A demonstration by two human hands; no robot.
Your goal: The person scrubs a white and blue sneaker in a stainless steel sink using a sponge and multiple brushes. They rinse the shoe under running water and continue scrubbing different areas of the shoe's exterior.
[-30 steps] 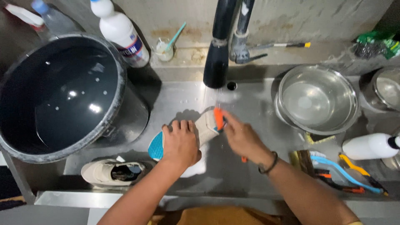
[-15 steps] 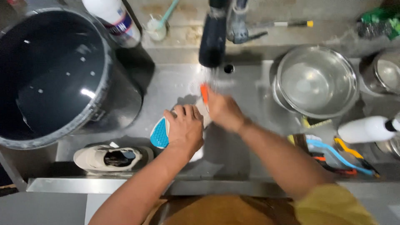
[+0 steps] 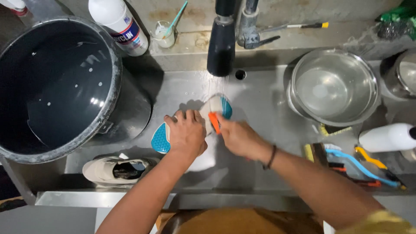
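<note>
Tilted since before, shoe (image 3: 190,125) stays clamped under left hand (image 3: 187,135); right hand (image 3: 236,138) grips orange brush (image 3: 214,122).

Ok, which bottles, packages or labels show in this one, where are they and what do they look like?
White plastic bottle: on the ledge behind the dark bucket, lying slanted, with a blue and red label.
White squeeze bottle: far right of the sink, on its side, no label showing.
No signs or screens.

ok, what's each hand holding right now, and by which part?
Left hand grips the shoe, sole up, across its middle. Right hand holds an orange brush by its handle end, the rest hidden in the fist.
</note>
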